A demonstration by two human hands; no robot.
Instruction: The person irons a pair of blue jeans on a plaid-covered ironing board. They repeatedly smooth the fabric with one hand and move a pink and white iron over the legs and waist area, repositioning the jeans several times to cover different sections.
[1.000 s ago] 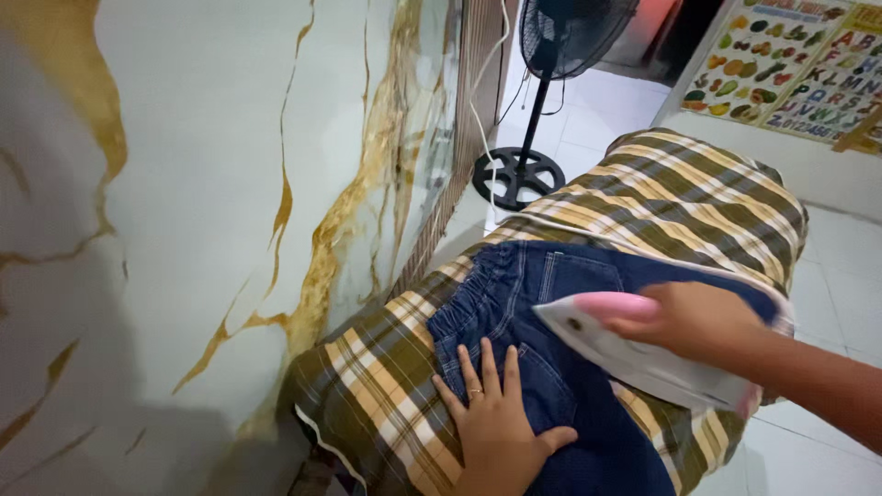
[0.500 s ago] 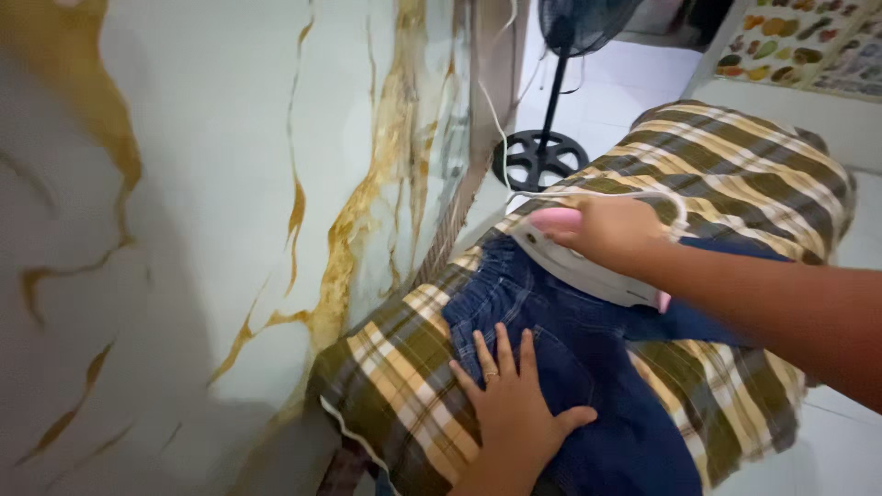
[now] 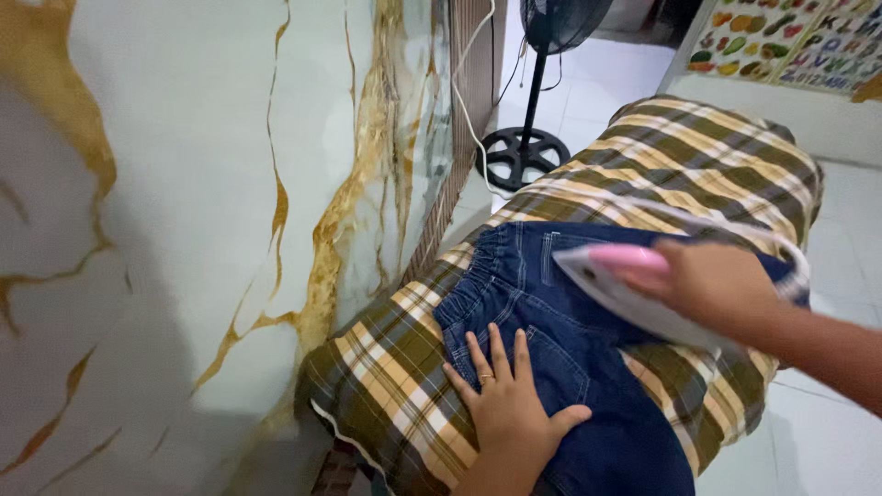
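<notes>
Dark blue denim shorts [image 3: 551,303] with an elastic waistband lie on an ironing board covered in green, yellow and white plaid cloth [image 3: 698,147]. My left hand [image 3: 510,404] lies flat, fingers spread, on the near part of the denim, a ring on one finger. My right hand [image 3: 707,285] grips the pink handle of a white clothes iron [image 3: 616,285] that rests on the shorts, its tip pointing left toward the waistband.
A white marble-look wall with gold veins [image 3: 184,202] runs close along the left. A black standing fan [image 3: 537,92] with a round base stands on the white tiled floor beyond the board, a white cord [image 3: 469,110] hanging beside it. Colourful picture charts [image 3: 790,41] hang at top right.
The iron in my right hand slid left and up over the shorts, then back toward the right. My left hand stayed pressed on the denim. The camera view shifted slightly.
</notes>
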